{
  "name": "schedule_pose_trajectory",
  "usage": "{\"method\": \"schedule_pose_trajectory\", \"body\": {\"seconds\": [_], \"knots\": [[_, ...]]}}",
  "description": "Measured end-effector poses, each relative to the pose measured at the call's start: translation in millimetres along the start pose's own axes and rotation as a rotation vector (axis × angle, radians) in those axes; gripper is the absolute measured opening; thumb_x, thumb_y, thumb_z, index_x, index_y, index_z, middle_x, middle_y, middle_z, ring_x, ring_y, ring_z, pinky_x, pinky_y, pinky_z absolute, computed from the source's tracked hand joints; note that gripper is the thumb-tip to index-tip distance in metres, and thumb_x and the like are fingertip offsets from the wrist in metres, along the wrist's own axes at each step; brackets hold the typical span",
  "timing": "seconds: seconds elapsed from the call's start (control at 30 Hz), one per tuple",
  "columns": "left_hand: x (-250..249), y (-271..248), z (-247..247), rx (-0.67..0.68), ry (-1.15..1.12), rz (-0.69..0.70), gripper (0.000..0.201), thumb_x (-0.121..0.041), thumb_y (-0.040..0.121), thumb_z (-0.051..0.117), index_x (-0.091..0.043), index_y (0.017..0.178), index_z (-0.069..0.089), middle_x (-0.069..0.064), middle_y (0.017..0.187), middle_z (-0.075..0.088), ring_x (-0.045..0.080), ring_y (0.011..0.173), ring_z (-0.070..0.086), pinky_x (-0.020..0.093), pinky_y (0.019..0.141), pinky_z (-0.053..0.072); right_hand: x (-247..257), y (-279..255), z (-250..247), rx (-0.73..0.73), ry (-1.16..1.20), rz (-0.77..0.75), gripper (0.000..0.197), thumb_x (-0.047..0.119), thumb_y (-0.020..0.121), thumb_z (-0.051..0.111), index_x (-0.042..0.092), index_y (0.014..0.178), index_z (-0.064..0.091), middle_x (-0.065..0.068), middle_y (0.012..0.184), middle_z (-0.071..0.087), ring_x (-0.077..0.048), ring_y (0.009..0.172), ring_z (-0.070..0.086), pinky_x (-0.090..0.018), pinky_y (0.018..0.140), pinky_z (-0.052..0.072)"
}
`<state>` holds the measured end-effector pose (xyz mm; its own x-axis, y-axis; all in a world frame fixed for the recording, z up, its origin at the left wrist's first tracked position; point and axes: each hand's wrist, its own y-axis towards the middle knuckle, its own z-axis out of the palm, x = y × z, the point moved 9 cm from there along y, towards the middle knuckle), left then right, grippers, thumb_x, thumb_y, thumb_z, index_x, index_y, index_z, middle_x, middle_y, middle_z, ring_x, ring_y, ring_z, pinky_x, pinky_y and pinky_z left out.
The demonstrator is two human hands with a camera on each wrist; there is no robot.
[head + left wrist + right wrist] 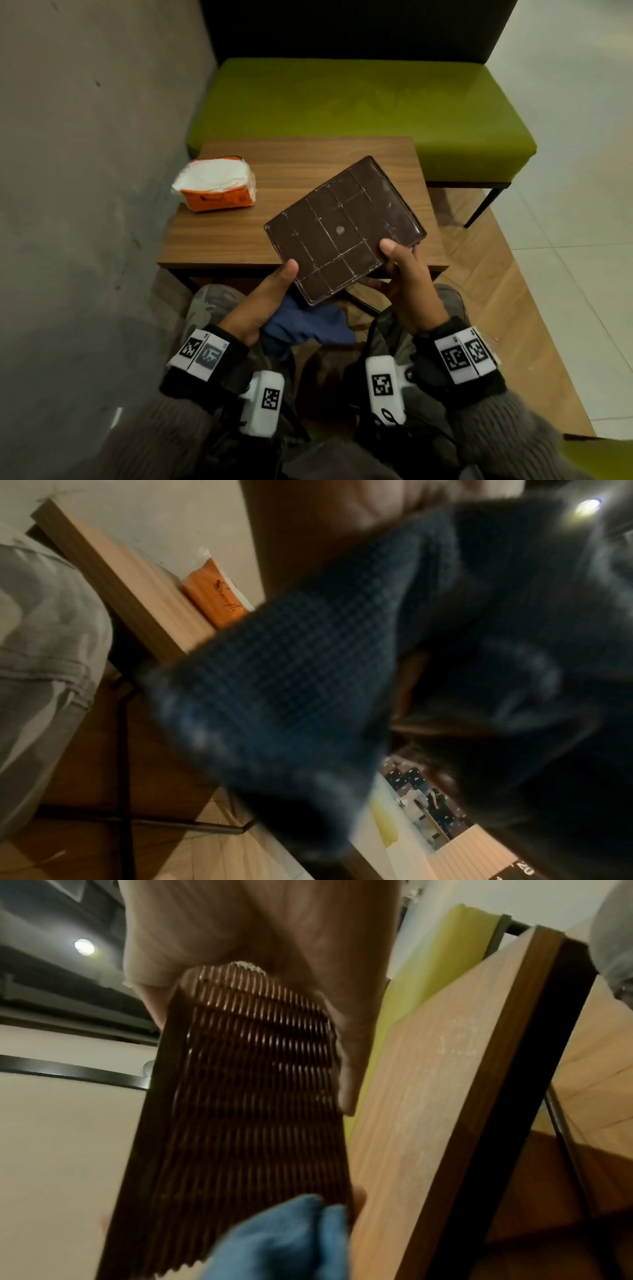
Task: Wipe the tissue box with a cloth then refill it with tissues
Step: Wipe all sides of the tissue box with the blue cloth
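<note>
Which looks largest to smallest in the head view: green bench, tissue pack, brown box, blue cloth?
1. green bench
2. brown box
3. tissue pack and blue cloth: alike; the cloth is partly hidden and nearer, so unranked.

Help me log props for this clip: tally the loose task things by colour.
Brown: 1, tissue box, gripped by left hand and right hand.
Blue: 1, cloth.
Orange-and-white: 1, tissue pack.
Total: 3.

Fuzzy grey-brown sleeves (513, 435), black wristbands (459, 359) with white coded marker tags, grey camouflage trousers (41, 647).
</note>
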<state>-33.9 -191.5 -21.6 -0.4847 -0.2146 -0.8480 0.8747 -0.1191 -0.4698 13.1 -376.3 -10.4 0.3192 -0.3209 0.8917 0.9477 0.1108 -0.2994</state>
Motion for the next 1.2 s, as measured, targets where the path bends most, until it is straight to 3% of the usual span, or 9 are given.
{"method": "schedule_pose_trajectory", "body": {"seconds": [0.13,0.2,0.33,0.43,0.53,0.7,0.83,0.93,1.2], "knots": [[-14.8,-4.1,-33.7,-0.143,-0.012,0.131,0.123,-0.071,0.030,0.081,-0.034,0.139,0.035,0.006,0.120,0.062,0.018,0.098,0.068,0.032,0.075,0.057,18.5,-2.8,-10.5,-0.123,-0.055,-0.116,0.096,0.047,0.054,0.070,0.019,0.137,0.030,-0.005,0.120,0.058,-0.023,0.103,0.065,-0.036,0.077,0.059],[-31.8,-11.9,-50.0,-0.193,-0.151,0.227,0.121,-0.056,0.030,0.089,-0.036,0.137,0.038,0.010,0.122,0.059,0.016,0.093,0.069,0.027,0.065,0.057,22.0,-5.8,-12.7,-0.145,-0.106,-0.143,0.097,0.049,0.052,0.068,0.019,0.136,0.029,0.001,0.116,0.056,-0.022,0.104,0.064,-0.035,0.079,0.058],[-79.9,-33.9,-33.9,-0.117,-0.232,0.553,0.109,-0.024,0.048,0.089,-0.024,0.142,0.033,0.007,0.137,0.048,0.019,0.115,0.059,0.025,0.084,0.053,17.1,-6.5,-6.6,-0.137,-0.153,-0.144,0.094,0.052,0.053,0.067,0.020,0.133,0.030,0.000,0.118,0.055,-0.023,0.108,0.062,-0.043,0.089,0.055],[-101.1,-48.8,2.8,-0.219,0.233,0.772,0.088,-0.016,0.067,0.080,-0.030,0.140,0.035,0.001,0.141,0.037,0.012,0.125,0.046,0.019,0.103,0.038,15.5,-6.3,4.3,-0.099,-0.183,-0.156,0.094,0.054,0.052,0.066,0.020,0.133,0.030,0.003,0.114,0.055,-0.018,0.104,0.063,-0.035,0.080,0.058],[-101.1,-52.6,36.7,-0.372,0.934,0.947,0.059,-0.031,0.075,0.073,-0.026,0.129,0.050,0.004,0.119,0.034,0.008,0.109,0.039,0.009,0.097,0.031,19.8,-8.4,7.6,-0.108,-0.230,-0.223,0.095,0.053,0.052,0.068,0.020,0.133,0.031,0.005,0.111,0.056,-0.007,0.094,0.064,-0.024,0.072,0.055],[-84.6,-28.5,-0.5,-0.491,0.939,0.693,0.052,-0.062,0.078,0.050,-0.025,0.115,0.050,0.001,0.108,0.038,0.016,0.103,0.043,0.037,0.088,0.044,34.8,-14.0,-4.0,-0.186,-0.226,-0.334,0.089,0.051,0.056,0.066,0.016,0.131,0.033,0.006,0.107,0.057,0.002,0.087,0.064,-0.020,0.073,0.053],[-65.3,-43.9,30.0,-0.264,1.050,0.813,0.051,-0.047,0.084,0.051,-0.028,0.130,0.039,-0.003,0.108,0.034,0.014,0.098,0.044,0.025,0.086,0.041,48.5,-14.0,-3.4,-0.203,-0.290,-0.407,0.088,0.053,0.056,0.066,0.014,0.129,0.035,0.012,0.103,0.057,0.013,0.083,0.061,-0.010,0.070,0.049],[-68.8,-47.9,27.1,-0.332,1.012,0.865,0.045,-0.038,0.083,0.056,-0.021,0.125,0.051,-0.005,0.099,0.039,0.012,0.088,0.046,0.012,0.078,0.036,49.0,-15.7,0.8,-0.209,-0.330,-0.436,0.088,0.051,0.058,0.068,0.013,0.130,0.034,0.013,0.102,0.057,0.012,0.086,0.061,-0.010,0.073,0.049],[-61.4,-54.0,35.3,-0.231,1.031,0.879,0.046,-0.032,0.079,0.058,-0.012,0.121,0.059,-0.001,0.090,0.046,0.011,0.082,0.048,0.024,0.069,0.044,40.9,-16.3,0.5,-0.202,-0.265,-0.433,0.096,0.049,0.056,0.069,0.010,0.134,0.027,0.008,0.108,0.054,0.016,0.084,0.059,-0.005,0.070,0.047]]}}
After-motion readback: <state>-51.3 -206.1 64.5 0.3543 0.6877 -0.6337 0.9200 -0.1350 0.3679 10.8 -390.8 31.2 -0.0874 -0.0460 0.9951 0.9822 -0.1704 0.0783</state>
